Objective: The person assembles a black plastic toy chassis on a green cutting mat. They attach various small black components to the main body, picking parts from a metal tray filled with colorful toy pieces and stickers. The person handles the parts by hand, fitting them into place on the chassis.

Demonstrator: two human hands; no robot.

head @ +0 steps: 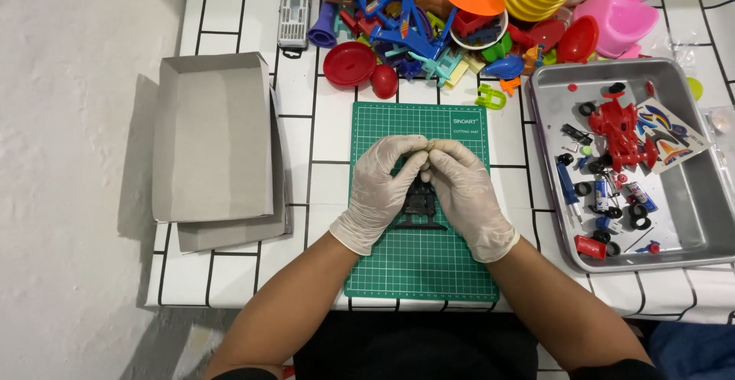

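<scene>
White tiled table (230, 273) against a pale wall. Green cutting mat (419, 273) laid at centre near the front edge. Grey cardboard box tray (210, 139) sits left of the mat, metal tray (689, 211) with a red toy car (619, 131) and small parts right of it, a heap of coloured plastic toys (459, 20) behind it. Black plastic part (420, 202) is held just above the mat, pinched at its top by gloved left hand (379, 192) and right hand (467, 196), fingertips pressed together.

Black plastic part frame (420, 205) — upright, pinched over green mat.
</scene>
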